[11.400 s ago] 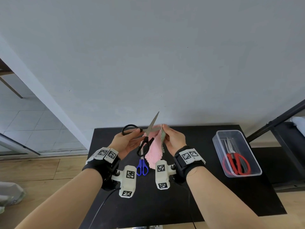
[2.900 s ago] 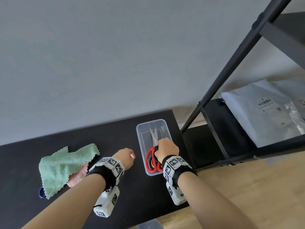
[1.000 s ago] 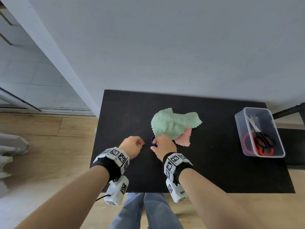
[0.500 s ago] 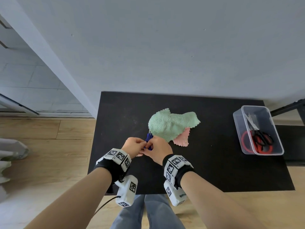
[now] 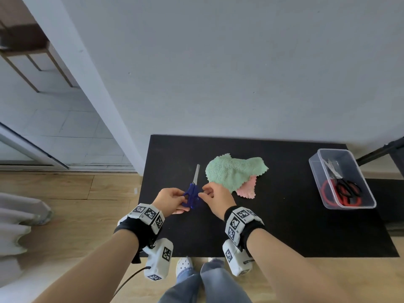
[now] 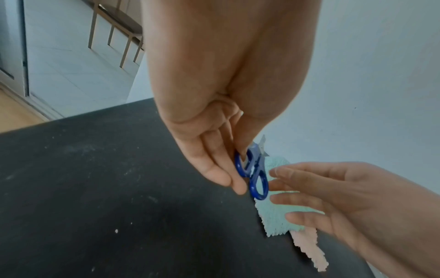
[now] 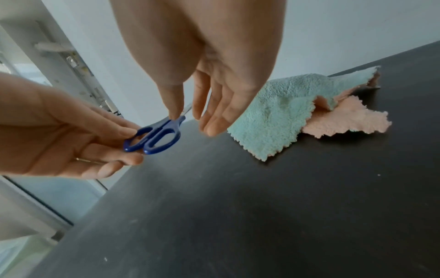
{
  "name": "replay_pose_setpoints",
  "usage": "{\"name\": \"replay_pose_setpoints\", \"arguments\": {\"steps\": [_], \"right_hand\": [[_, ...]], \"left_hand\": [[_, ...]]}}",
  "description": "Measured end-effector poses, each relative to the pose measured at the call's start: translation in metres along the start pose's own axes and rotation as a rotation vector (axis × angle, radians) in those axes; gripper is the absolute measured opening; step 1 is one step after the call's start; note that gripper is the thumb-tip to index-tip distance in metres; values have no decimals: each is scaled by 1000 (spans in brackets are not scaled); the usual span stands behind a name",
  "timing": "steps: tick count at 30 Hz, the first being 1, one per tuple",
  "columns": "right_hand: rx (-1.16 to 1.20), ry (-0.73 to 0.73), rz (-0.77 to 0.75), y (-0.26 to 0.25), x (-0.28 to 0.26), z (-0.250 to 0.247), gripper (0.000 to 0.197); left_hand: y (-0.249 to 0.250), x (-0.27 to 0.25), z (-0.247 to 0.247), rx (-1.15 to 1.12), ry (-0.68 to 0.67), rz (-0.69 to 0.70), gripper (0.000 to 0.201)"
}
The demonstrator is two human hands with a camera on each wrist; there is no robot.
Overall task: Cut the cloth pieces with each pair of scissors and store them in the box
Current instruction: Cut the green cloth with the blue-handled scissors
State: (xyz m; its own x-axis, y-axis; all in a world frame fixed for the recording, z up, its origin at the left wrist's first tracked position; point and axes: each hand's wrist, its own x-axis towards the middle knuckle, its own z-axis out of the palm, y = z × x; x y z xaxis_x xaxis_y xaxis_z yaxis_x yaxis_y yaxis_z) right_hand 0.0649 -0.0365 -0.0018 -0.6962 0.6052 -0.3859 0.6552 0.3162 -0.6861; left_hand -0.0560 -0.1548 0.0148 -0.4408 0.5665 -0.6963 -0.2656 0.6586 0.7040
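Blue scissors (image 5: 192,194) over the worktop's (image 5: 284,232) front-left part, long axis pointing at the back edge, handles toward the person. Left hand (image 5: 169,201) pinches the handle loops. Right hand (image 5: 215,197) is released, thumb tip touching the handle, fingers relaxed. The green cloth (image 5: 234,171), over the pink cloth (image 5: 248,189), lies just right of the blades; right hand nearer. Box (image 5: 349,206) at the right edge holds red and black scissors. No readable writing.
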Motion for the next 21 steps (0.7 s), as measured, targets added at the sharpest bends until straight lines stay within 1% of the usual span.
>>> {"name": "replay_pose_setpoints", "arguments": {"steps": [3, 6, 8, 11, 14, 16, 19, 21], "right_hand": [[198, -37, 23, -11, -4, -3, 24], [345, -38, 15, -22, -10, -12, 11], [449, -26, 39, -28, -12, -21, 5], [569, -8, 80, -33, -15, -36, 14], [577, -15, 43, -33, -18, -53, 15], [544, -10, 24, -29, -18, -64, 15], [445, -27, 14, -21, -16, -80, 7], [427, -33, 15, -17, -15, -88, 8]], "left_hand": [[8, -13, -6, -20, -14, 65, 21], [22, -20, -6, -12, -20, 111, 20], [32, -23, -5, -30, -31, 135, 17], [45, -28, -1, -71, -56, 193, 9], [54, -29, 0, -80, -75, 234, 8], [59, -27, -1, -96, -76, 236, 9], [68, -24, -3, -77, -68, 233, 10], [74, -22, -2, -68, -52, 229, 9]]}}
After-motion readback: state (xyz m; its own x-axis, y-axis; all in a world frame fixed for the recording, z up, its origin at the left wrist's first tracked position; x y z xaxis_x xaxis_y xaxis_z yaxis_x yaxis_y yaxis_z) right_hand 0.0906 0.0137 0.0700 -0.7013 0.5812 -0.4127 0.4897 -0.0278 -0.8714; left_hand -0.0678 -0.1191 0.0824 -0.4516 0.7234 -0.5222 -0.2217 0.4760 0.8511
